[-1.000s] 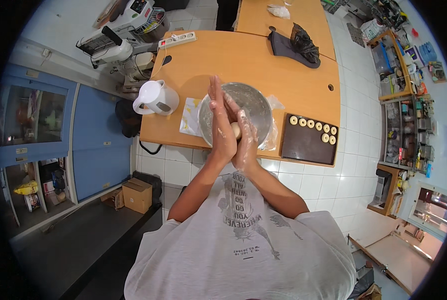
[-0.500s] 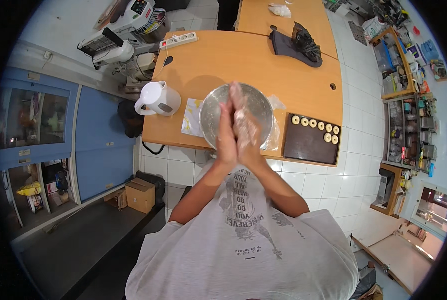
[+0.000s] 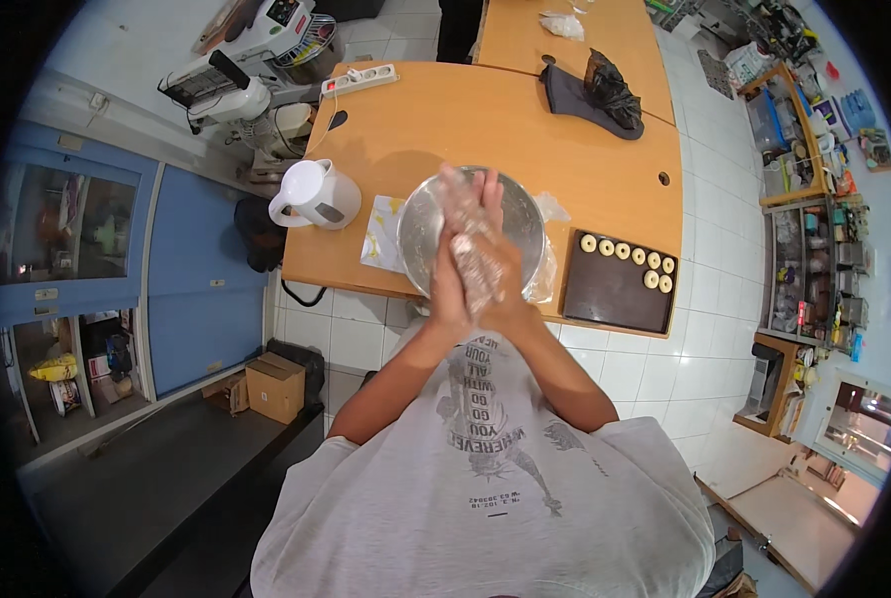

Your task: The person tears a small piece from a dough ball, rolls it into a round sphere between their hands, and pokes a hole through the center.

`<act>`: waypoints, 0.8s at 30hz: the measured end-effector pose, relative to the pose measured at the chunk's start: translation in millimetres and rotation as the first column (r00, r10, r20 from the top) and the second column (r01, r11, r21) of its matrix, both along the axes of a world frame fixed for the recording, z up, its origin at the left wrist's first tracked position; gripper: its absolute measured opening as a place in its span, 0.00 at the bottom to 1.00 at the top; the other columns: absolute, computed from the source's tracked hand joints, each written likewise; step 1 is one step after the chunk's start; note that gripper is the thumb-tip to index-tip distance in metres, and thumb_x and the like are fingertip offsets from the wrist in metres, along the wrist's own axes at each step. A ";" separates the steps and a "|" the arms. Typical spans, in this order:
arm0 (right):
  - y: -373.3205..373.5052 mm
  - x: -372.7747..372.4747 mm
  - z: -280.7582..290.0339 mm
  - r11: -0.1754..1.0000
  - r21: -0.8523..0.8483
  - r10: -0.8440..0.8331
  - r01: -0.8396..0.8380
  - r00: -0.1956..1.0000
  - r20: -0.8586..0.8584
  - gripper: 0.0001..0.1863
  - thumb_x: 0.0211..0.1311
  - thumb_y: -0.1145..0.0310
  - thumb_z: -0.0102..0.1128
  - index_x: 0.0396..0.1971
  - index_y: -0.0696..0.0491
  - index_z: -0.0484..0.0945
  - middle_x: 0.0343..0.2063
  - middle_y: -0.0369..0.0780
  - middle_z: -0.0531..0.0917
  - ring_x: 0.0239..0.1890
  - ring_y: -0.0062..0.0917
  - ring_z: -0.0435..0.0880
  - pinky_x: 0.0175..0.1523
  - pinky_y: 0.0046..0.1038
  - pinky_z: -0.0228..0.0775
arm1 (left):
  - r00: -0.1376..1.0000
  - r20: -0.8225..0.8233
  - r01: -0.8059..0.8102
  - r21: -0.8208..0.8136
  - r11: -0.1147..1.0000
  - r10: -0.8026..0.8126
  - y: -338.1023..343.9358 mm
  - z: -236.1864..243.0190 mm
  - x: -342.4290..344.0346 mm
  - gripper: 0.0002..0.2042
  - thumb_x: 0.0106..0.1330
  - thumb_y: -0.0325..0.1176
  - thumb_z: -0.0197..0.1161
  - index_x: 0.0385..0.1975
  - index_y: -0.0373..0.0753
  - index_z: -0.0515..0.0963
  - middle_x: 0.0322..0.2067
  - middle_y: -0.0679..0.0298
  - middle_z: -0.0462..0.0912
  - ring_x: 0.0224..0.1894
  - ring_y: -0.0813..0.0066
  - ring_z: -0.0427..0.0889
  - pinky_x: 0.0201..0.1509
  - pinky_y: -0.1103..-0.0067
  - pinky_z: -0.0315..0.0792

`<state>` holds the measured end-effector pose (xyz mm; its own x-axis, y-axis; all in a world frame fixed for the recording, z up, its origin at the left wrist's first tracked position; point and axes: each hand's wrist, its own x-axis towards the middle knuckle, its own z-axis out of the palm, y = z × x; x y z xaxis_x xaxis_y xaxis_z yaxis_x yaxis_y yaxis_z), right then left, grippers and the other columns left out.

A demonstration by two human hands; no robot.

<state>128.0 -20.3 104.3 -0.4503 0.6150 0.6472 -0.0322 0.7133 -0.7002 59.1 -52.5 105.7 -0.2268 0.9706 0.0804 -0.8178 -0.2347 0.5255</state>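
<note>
My left hand point(image 3: 448, 291) and my right hand point(image 3: 487, 257) are pressed palm to palm over a round metal bowl point(image 3: 418, 234). Their fingers are stretched out and cross at an angle, the right ones leaning up and to the left. Pale, sticky dough or flour coats the right hand in patches. Whether anything lies between the palms is hidden. To the right of the bowl, a dark baking tray point(image 3: 610, 289) carries several pale dough rings point(image 3: 623, 249) along its far side and right corner.
A white electric kettle point(image 3: 316, 196) and a printed sheet point(image 3: 380, 234) are left of the bowl; clear plastic point(image 3: 548, 261) is beside its right edge. Further back on the wooden table point(image 3: 465, 115) are a power strip point(image 3: 360, 80), a dark cloth item point(image 3: 570, 97) and a black plastic bag point(image 3: 610, 95).
My hands have slid against each other. The right fingers have swung up and left across the left hand, whose fingertips now show to the right. The bowl, tray and kettle stay put.
</note>
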 end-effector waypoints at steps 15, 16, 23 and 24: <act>12.9 22.9 -27.0 0.989 0.083 0.100 -0.119 0.974 0.204 0.22 0.53 0.71 0.64 0.51 0.57 0.79 0.66 0.53 0.72 0.73 0.51 0.65 0.74 0.53 0.54 | 1.000 0.002 0.012 -0.132 0.991 -0.012 15.7 -5.8 -10.0 0.33 0.81 0.55 0.30 0.77 0.38 0.50 0.77 0.55 0.54 0.80 0.63 0.49 0.82 0.67 0.45; 11.3 24.0 -30.7 0.989 0.087 0.102 -0.122 0.973 0.205 0.22 0.53 0.71 0.64 0.51 0.57 0.79 0.66 0.53 0.72 0.73 0.51 0.65 0.74 0.53 0.54 | 1.000 0.002 0.009 -0.128 0.992 -0.009 14.2 -10.8 -6.3 0.33 0.81 0.55 0.30 0.77 0.38 0.50 0.77 0.55 0.54 0.80 0.63 0.49 0.82 0.67 0.45; 30.0 26.0 -20.4 0.997 0.072 -0.005 -0.011 0.977 0.211 0.27 0.59 0.68 0.61 0.60 0.56 0.75 0.70 0.52 0.68 0.75 0.50 0.62 0.78 0.53 0.40 | 1.000 0.020 -0.004 -0.303 0.953 0.010 2.9 -0.4 10.7 0.35 0.80 0.59 0.31 0.76 0.37 0.51 0.77 0.55 0.54 0.77 0.64 0.56 0.80 0.70 0.50; 23.7 26.6 -23.6 1.000 0.023 -0.012 0.008 0.986 0.164 0.27 0.67 0.68 0.55 0.67 0.55 0.72 0.70 0.51 0.68 0.75 0.48 0.61 0.80 0.52 0.32 | 1.000 -0.002 -0.014 -0.249 0.968 0.014 9.4 0.6 7.1 0.36 0.80 0.59 0.31 0.76 0.38 0.51 0.77 0.56 0.54 0.77 0.64 0.57 0.80 0.69 0.49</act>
